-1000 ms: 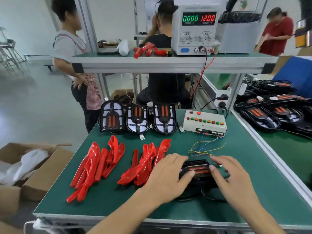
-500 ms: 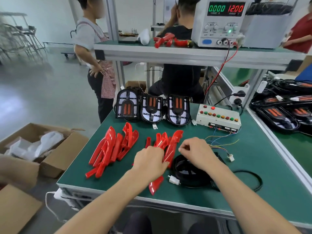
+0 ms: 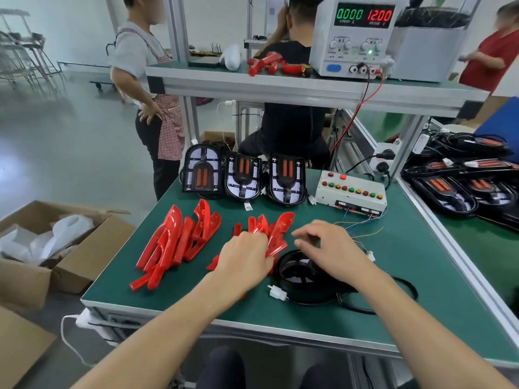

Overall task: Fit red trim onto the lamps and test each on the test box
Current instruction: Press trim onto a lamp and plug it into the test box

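1. Left hand [image 3: 244, 256] grips red trim [image 3: 276, 238] from the nearer pile.
2. Right hand [image 3: 328, 248] hovers over the black lamp [image 3: 297, 279], fingers loosely curled, empty.
3. Test box [image 3: 351, 193] sits behind on the tabletop [image 3: 407, 262].

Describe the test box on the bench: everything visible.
The test box is a flat cream-white case, probably plastic or painted metal, lying on the green table right of three upright lamps. Its top carries red, green and yellow round buttons. Thin coloured wires leave its front edge. Neither hand touches it.
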Motion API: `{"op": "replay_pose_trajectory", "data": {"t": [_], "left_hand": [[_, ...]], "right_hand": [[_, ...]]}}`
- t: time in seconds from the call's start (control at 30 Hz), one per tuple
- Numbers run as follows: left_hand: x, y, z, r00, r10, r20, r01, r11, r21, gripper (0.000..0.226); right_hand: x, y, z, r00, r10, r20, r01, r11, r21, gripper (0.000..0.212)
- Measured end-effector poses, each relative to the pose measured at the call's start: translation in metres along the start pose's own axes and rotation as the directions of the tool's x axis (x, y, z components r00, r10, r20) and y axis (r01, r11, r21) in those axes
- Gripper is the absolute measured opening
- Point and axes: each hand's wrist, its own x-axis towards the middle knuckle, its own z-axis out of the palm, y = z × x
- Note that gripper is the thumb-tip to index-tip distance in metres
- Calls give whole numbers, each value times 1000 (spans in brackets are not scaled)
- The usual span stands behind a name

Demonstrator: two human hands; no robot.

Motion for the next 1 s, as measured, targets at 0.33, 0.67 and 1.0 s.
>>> {"op": "replay_pose_trajectory", "data": {"t": [0.33, 0.67, 1.0], "left_hand": [[12, 30, -38, 943, 305, -132, -308, 951, -8, 26], [-19, 12, 16, 989, -102, 111, 125, 964, -234, 38], [-27, 26, 44, 984, -158, 87, 180, 898, -401, 33]], "right_hand": [[-3, 5, -38, 957, -290, 12, 290, 954, -70, 15], [-26, 108, -55, 980, 201, 12, -198, 955, 220, 22], [-23, 105, -22, 979, 201, 20, -201, 963, 177, 12]]}}
